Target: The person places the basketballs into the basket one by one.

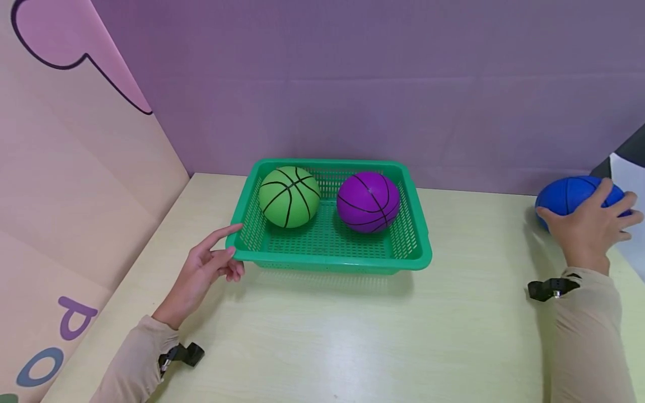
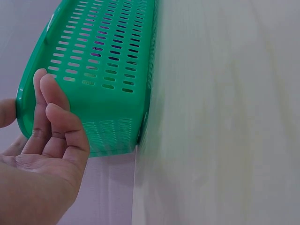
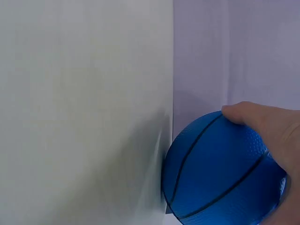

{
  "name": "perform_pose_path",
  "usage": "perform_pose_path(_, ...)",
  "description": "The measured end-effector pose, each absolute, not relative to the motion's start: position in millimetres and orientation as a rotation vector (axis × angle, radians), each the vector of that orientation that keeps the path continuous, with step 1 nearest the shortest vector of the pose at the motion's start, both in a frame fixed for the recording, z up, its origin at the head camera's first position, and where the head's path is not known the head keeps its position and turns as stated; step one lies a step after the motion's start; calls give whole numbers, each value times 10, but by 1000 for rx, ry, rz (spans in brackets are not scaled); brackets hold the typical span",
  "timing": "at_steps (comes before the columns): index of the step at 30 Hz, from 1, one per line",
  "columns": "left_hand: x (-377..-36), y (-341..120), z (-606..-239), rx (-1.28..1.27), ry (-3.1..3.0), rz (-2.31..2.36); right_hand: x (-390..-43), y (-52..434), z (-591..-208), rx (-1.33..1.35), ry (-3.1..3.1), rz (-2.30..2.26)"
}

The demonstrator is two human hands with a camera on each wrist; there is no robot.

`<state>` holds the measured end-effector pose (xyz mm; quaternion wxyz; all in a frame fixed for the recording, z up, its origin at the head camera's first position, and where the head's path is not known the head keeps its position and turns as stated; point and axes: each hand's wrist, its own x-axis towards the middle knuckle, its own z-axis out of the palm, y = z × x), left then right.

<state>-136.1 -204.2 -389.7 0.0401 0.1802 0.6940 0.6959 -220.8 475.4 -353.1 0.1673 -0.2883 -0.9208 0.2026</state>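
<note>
Head view: the right hand (image 1: 589,226) curls its grip over the blue ball (image 1: 571,196), well right of the green basket (image 1: 403,260) on the surface (image 1: 353,336).

Left wrist view: the left hand (image 2: 44,140), fingers relaxed, touches the basket's corner.

Right wrist view: the thumb lies across the ball's top.

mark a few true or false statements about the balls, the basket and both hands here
1. The right hand grips the blue ball. True.
2. The green basket holds three balls. False: only two, the green ball and the purple ball.
3. The left hand touches the basket's near left corner. True.
4. The blue ball lies in the basket. False: it sits far to the right on the table.
</note>
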Motion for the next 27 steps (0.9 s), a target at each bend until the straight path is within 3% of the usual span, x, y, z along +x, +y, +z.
perform_pose_path(15, -1363, -2056, -3913, 544, 2107, 2144, -2092, 4965, -3639, -928, -2444, 773)
perform_pose_path(27, -1371, -2054, -3923, 552, 2128, 2123, -2111, 4830, -3531, -898, -2261, 825)
